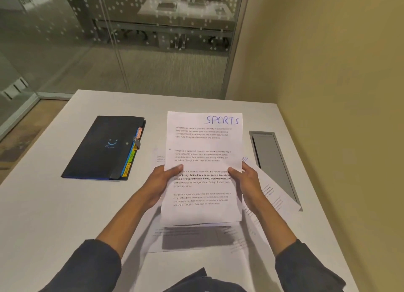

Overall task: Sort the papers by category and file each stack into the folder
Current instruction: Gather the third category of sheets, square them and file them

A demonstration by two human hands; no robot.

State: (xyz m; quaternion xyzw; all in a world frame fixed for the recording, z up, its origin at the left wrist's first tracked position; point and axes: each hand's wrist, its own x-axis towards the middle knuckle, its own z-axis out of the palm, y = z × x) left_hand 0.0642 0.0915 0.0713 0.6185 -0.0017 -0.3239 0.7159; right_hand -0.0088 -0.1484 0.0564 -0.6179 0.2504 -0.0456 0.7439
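Both hands grip a thin stack of white printed sheets (203, 160) headed SPORTS in blue handwriting, raised off the white tabletop (65, 215) so that its shadow falls on the loose pages beneath. The left hand (162, 182) pinches the stack's left edge, thumb lying over the print, and the right hand (247, 180) clamps the right edge the same way; the two hands stand apart, one at each side of the sheets. The stack's long axis runs away from the person. More white printed sheets (269, 193) lie scattered flat under and to the right of the held stack, one reaching the grey recessed hatch (273, 160) set in the table. The black expanding folder with coloured index tabs (105, 147) lies closed on the table to the left, well apart from the stack, its long axis also running away from the person but leaning slightly right, with its tabbed edge facing the papers. A yellow tab seems to read SPORTS. The left hand is nearer the folder, so it would probably open it while the right keeps the stack.
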